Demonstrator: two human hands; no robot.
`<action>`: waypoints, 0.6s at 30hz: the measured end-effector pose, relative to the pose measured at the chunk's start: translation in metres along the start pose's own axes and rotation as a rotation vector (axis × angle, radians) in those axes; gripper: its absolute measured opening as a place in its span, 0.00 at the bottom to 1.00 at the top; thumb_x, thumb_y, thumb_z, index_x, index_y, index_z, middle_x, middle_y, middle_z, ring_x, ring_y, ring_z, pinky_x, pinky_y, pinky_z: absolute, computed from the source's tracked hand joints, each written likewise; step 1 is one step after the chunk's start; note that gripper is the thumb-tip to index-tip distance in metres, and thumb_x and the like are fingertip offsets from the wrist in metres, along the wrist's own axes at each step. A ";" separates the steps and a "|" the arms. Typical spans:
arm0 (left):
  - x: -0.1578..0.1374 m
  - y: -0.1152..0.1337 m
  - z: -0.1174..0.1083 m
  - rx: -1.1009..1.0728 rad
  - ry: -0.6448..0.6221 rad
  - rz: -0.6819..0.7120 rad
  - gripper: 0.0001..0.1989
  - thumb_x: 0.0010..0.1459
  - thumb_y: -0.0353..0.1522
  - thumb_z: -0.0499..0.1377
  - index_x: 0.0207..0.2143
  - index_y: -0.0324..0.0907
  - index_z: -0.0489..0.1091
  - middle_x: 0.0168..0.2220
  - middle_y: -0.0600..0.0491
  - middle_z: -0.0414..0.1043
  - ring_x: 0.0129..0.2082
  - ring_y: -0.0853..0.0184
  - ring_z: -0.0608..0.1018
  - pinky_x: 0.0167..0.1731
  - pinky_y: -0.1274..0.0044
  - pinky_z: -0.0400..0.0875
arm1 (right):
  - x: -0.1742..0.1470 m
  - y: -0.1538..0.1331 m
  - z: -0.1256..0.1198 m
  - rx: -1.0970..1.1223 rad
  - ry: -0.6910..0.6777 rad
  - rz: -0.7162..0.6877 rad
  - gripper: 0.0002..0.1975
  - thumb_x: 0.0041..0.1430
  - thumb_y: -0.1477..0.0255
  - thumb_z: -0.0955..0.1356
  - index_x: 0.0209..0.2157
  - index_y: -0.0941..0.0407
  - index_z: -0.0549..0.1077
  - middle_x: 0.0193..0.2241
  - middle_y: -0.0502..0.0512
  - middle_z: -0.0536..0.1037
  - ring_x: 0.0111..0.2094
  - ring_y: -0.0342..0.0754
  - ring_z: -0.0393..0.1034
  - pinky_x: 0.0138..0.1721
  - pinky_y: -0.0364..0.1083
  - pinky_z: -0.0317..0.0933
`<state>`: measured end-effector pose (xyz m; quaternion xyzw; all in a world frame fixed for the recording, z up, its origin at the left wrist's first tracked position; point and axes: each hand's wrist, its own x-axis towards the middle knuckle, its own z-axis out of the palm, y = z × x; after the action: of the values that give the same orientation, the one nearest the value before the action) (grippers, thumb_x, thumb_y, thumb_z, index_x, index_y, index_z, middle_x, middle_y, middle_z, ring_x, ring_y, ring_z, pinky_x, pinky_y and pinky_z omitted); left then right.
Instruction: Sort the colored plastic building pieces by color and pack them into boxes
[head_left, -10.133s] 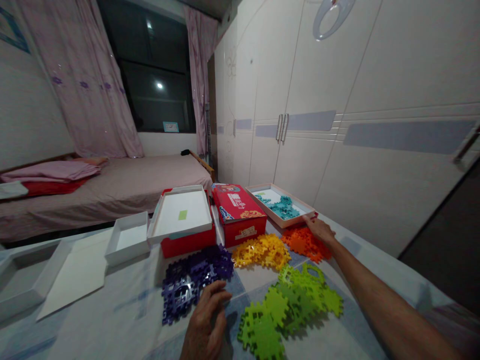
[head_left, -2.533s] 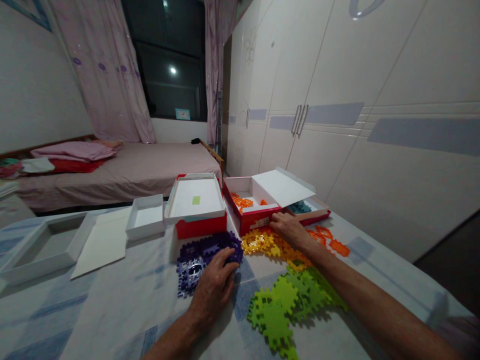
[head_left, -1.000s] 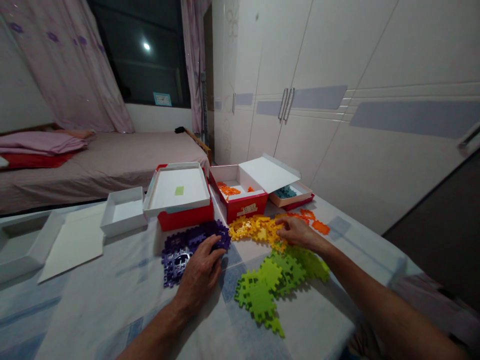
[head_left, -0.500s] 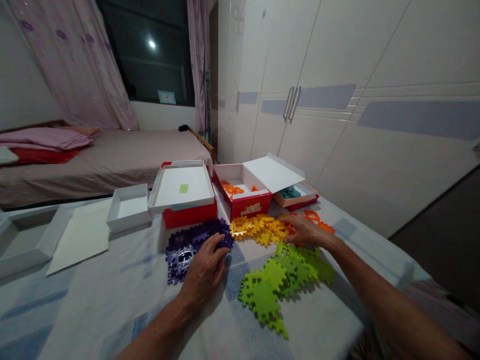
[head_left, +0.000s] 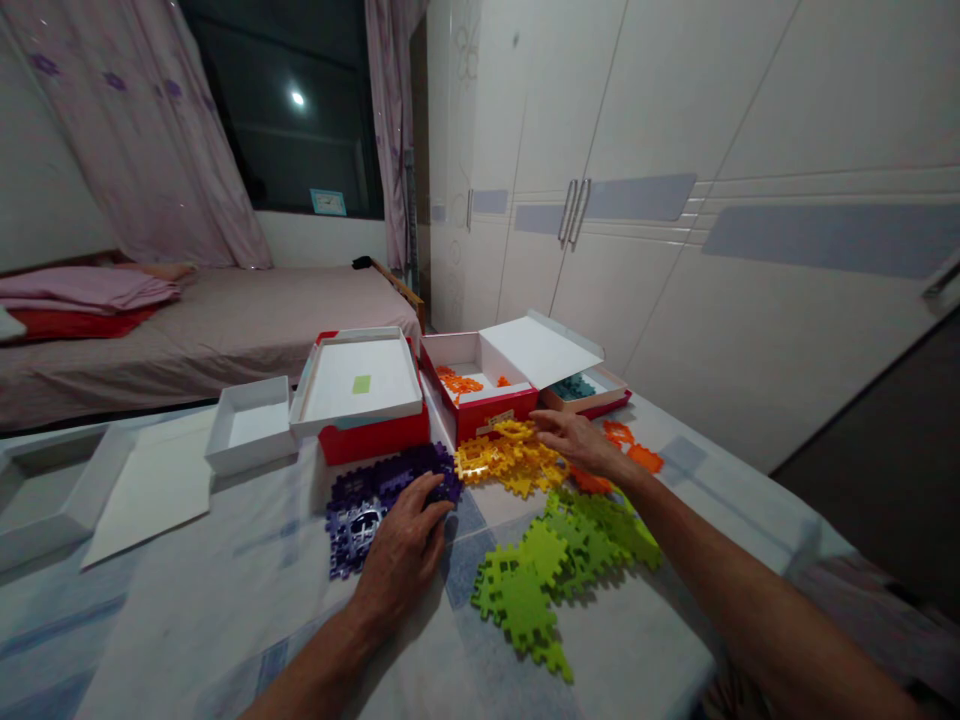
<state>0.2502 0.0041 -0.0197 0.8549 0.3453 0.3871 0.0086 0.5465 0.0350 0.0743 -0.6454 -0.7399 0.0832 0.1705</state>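
My left hand [head_left: 401, 545] rests at the right part of a pile of purple interlocking plastic pieces [head_left: 356, 520], fingers loosely spread and holding nothing visible. My right hand [head_left: 581, 442] reaches over the yellow pile, its fingertips at the right edge of a raised yellow interlocking plastic piece [head_left: 515, 430] in front of the red box. The rest of the yellow pieces [head_left: 517, 468] lie below it. Orange pieces [head_left: 590, 480] show partly under my right hand. Nearest to me on the table is a spread of overlapping green pieces [head_left: 525, 590].
A red box [head_left: 499, 415] with a raised white flap holds orange pieces. Beside it, a shallow tray [head_left: 611, 385] contains dark teal pieces. White lid [head_left: 360, 370] tops another red box. Small white box [head_left: 251, 425], pale board [head_left: 154, 485] and larger tray [head_left: 64, 490] stand left.
My right hand has moved left from the orange pieces to the yellow pile, where one yellow piece now sits higher against the box. My left hand stays by the purple pieces. The view shifts slightly.
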 end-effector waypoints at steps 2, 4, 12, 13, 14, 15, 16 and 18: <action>0.000 0.001 0.000 0.002 0.003 -0.002 0.12 0.58 0.25 0.51 0.40 0.41 0.72 0.53 0.44 0.67 0.55 0.57 0.69 0.52 0.61 0.71 | 0.003 0.001 -0.001 -0.176 -0.034 0.076 0.23 0.59 0.72 0.62 0.56 0.58 0.66 0.52 0.60 0.73 0.50 0.49 0.69 0.47 0.43 0.61; 0.000 0.001 0.000 0.012 0.000 -0.005 0.12 0.58 0.25 0.51 0.40 0.41 0.71 0.53 0.44 0.67 0.55 0.57 0.69 0.52 0.62 0.71 | 0.003 0.007 0.001 -0.354 -0.049 0.191 0.21 0.58 0.71 0.62 0.53 0.61 0.69 0.49 0.65 0.74 0.50 0.54 0.69 0.46 0.47 0.62; -0.001 0.001 0.001 0.029 -0.022 -0.010 0.13 0.57 0.24 0.51 0.41 0.41 0.71 0.54 0.44 0.66 0.56 0.57 0.68 0.53 0.61 0.70 | 0.000 0.027 0.014 -0.460 -0.044 0.305 0.16 0.60 0.68 0.62 0.43 0.59 0.75 0.42 0.66 0.78 0.44 0.57 0.72 0.40 0.48 0.62; -0.001 0.001 0.001 0.026 -0.022 -0.012 0.12 0.58 0.24 0.51 0.41 0.41 0.71 0.54 0.44 0.66 0.56 0.57 0.68 0.53 0.61 0.70 | 0.000 0.028 0.014 -0.459 -0.031 0.312 0.15 0.61 0.69 0.60 0.42 0.58 0.75 0.42 0.65 0.78 0.43 0.56 0.72 0.40 0.48 0.62; -0.001 0.001 0.001 0.023 -0.023 -0.014 0.12 0.58 0.25 0.51 0.41 0.41 0.72 0.54 0.44 0.66 0.56 0.57 0.68 0.53 0.61 0.70 | -0.001 0.029 0.013 -0.456 -0.015 0.318 0.16 0.62 0.70 0.59 0.42 0.58 0.75 0.40 0.64 0.79 0.43 0.55 0.72 0.40 0.48 0.62; -0.001 0.000 0.001 0.021 -0.023 -0.016 0.12 0.58 0.25 0.51 0.41 0.41 0.72 0.54 0.44 0.66 0.56 0.57 0.68 0.53 0.61 0.70 | -0.002 0.030 0.012 -0.455 0.003 0.323 0.16 0.63 0.70 0.58 0.41 0.58 0.76 0.40 0.64 0.79 0.42 0.55 0.72 0.40 0.48 0.62; -0.001 0.000 0.001 0.018 -0.024 -0.019 0.12 0.58 0.25 0.51 0.41 0.41 0.72 0.54 0.44 0.66 0.56 0.57 0.69 0.53 0.61 0.70 | -0.004 0.031 0.010 -0.459 0.020 0.326 0.17 0.63 0.70 0.57 0.42 0.57 0.75 0.40 0.63 0.79 0.42 0.55 0.72 0.40 0.48 0.62; -0.001 0.000 0.001 0.011 -0.022 -0.027 0.12 0.58 0.25 0.51 0.41 0.41 0.72 0.54 0.44 0.66 0.56 0.57 0.69 0.53 0.61 0.70 | -0.009 0.033 0.004 -0.430 0.070 0.325 0.18 0.64 0.68 0.57 0.42 0.56 0.75 0.40 0.62 0.79 0.42 0.54 0.72 0.39 0.48 0.62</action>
<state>0.2510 0.0034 -0.0213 0.8544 0.3590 0.3754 0.0131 0.5770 0.0315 0.0575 -0.7795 -0.6210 -0.0721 0.0393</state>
